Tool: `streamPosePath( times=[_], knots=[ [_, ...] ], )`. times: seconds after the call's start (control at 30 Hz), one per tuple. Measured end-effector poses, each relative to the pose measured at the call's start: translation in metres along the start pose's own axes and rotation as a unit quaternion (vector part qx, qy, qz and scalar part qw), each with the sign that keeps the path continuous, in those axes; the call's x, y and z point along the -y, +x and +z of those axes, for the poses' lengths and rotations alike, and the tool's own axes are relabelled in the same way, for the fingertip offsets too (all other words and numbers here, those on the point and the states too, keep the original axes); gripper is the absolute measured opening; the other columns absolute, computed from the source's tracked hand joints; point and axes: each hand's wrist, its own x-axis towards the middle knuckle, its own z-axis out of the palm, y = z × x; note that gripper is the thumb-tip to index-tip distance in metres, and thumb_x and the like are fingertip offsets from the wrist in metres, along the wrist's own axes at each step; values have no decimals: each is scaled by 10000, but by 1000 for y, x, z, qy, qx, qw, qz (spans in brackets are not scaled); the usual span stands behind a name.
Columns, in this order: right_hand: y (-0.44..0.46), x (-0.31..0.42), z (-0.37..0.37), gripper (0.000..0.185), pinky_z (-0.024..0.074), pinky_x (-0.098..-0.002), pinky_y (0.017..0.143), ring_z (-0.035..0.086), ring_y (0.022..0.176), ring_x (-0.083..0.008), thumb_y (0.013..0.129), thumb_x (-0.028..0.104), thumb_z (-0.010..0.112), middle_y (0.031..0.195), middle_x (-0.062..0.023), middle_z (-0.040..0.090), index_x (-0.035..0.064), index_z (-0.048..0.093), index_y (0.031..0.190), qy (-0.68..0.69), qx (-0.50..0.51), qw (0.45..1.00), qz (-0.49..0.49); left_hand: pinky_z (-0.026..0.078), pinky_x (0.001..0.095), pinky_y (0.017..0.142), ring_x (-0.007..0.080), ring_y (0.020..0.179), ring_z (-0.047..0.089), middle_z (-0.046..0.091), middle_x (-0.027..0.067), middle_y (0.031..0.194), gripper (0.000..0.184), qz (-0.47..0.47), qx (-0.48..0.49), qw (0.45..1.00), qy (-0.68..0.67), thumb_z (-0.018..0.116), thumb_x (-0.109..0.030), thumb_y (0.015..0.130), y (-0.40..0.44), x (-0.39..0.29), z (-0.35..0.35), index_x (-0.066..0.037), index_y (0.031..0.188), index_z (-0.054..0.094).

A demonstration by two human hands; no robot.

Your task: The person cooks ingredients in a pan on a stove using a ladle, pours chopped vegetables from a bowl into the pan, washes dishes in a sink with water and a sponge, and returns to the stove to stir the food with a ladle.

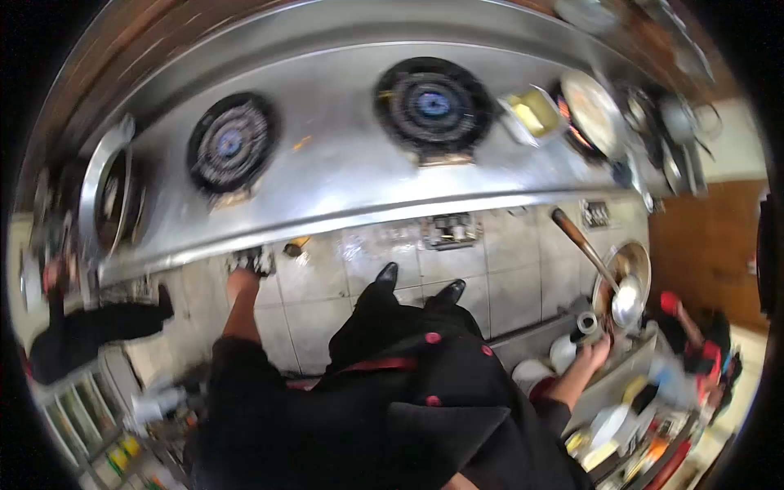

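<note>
My left hand [242,283] reaches forward to the stove's front edge, at a small dark-and-white fitting [255,260] below it. Its fingers are blurred, so their grip is unclear. At lower right my right hand [594,353] is closed beside a wide metal bowl [642,260]; what its fingers hold is hard to make out. Just above that hand stands a small round-topped container [586,322]. A ladle [627,300] with a wooden handle rests across the bowl, its handle pointing toward the stove.
Two burners [231,143] [434,103] show blue flames. Right of them stand a metal container [535,113] with yellow contents and a pale-filled pan [590,113] over flame. A large pot [114,200] stands left. Another person's dark sleeve [98,331] shows left; a person in red [706,359] is right.
</note>
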Motion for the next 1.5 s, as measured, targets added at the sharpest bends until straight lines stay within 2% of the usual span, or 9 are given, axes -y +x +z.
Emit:
streamPosePath(
  times=[0.2, 0.23, 0.33, 0.43, 0.67, 0.83, 1.27, 1.43, 1.5],
  knots=[
    [-1, -17, -28, 231, 515, -407, 799, 628, 888, -287, 818, 91, 454, 957, -133, 627, -21, 564, 987, 64, -28, 997, -13, 509, 405, 744, 266, 993, 607, 654, 171, 963, 305, 240, 101, 921, 291, 506, -272, 845, 41, 7, 36, -28, 955, 650],
    [28, -42, -52, 212, 525, -411, 774, 632, 851, -295, 802, 91, 478, 933, -134, 625, -20, 564, 962, 66, -15, 994, -89, 507, 420, 718, 282, 907, 630, 657, 168, 900, 293, 331, -62, 924, 180, 548, -288, 839, 40, 15, 44, -32, 947, 640],
    [-46, -31, -13, 166, 541, -399, 669, 634, 757, -279, 739, 47, 566, 847, -117, 616, 1, 568, 898, 111, -133, 985, -1, 496, 424, 649, 347, 730, 631, 644, 183, 797, 316, 124, -35, 983, -128, 527, -306, 858, -22, -104, -28, -8, 895, 623],
    [-21, -63, -36, 199, 544, -395, 658, 629, 751, -274, 732, 45, 562, 864, -113, 606, 0, 556, 925, 102, -145, 984, -16, 482, 386, 704, 331, 783, 605, 647, 158, 868, 269, 480, -88, 831, -267, 505, -265, 867, -86, -230, -29, -29, 877, 633],
    [-40, -75, -23, 124, 295, -351, 482, 360, 565, -118, 709, 97, 617, 625, 8, 418, 109, 503, 664, 77, -229, 970, -35, 463, 448, 764, 362, 887, 574, 598, 188, 959, 267, 754, -34, 654, -61, 612, -247, 810, -181, -499, -20, -32, 969, 624],
    [-38, -57, -30, 129, 476, -330, 628, 563, 677, -175, 709, 14, 588, 763, -64, 585, 0, 568, 835, 172, -226, 957, -60, 456, 448, 692, 369, 783, 562, 571, 190, 831, 175, 820, -9, 570, 54, 615, -198, 786, -143, -531, 20, -25, 761, 630],
    [73, 23, -55, 167, 414, -283, 533, 509, 597, -123, 694, 43, 607, 727, -26, 575, 42, 581, 859, 92, -194, 976, -46, 488, 475, 649, 404, 722, 610, 615, 206, 712, 348, 777, 81, 565, 265, 513, -326, 859, -111, -550, 50, -28, 721, 626],
    [163, 70, -46, 237, 411, -265, 505, 509, 593, -107, 717, 10, 590, 771, -15, 567, 51, 554, 947, 136, -104, 985, -21, 503, 432, 754, 333, 882, 632, 660, 158, 892, 275, 516, 39, 784, 343, 566, -312, 795, -171, -547, 13, -78, 872, 687],
    [202, 86, -41, 264, 459, -290, 585, 557, 668, -148, 720, -1, 586, 842, -54, 592, 32, 550, 979, 161, -127, 978, -38, 495, 417, 824, 299, 969, 629, 674, 117, 970, 286, 486, 121, 765, 405, 586, -321, 764, -217, -557, -31, -115, 922, 706]
  ],
)
